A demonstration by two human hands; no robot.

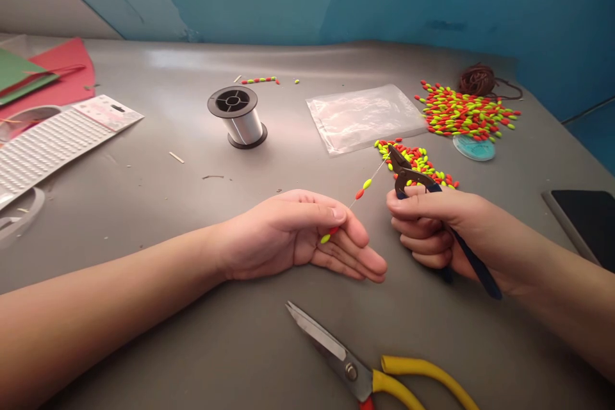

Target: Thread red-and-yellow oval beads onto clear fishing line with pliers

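My left hand (307,234) pinches a thin clear line strung with red and yellow-green beads (364,189) between thumb and index finger; one pair of beads hangs below the thumb, its other fingers stretched out. Wrapped round the dark handles of the pliers (407,173) is my right hand (432,224). The plier jaws are at the upper end of the line, above a small pile of loose beads (439,176).
A spool (245,128) of clear line stands upright behind my left hand. Yellow-handled scissors (336,346) lie in front. Behind are a plastic bag (360,116), a larger bead pile (464,112), brown cord (476,80) and a teal disc (474,148). A phone (586,221) lies right.
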